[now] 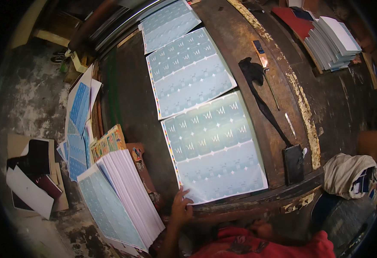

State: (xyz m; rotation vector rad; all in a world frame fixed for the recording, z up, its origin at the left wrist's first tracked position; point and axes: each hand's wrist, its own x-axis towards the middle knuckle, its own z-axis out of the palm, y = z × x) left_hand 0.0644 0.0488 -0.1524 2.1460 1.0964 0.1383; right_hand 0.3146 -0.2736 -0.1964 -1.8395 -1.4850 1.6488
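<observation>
1. Sheet (214, 148), pale blue-green — flat at the bench's (132, 99) near edge.
2. Left hand (182, 208): fingers slightly parted at the sheet's corner — cannot tell if gripping.
3. Right hand (261, 228), off the bench: fingers too dim to tell.

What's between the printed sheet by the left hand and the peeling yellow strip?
In the head view, a long black strip, black block, thin metal rod, white stick and small white bit lie there.

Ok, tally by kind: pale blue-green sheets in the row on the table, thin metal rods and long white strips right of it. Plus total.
Sheets: 3
Rod: 1
White strip: 1
Total: 5
</observation>
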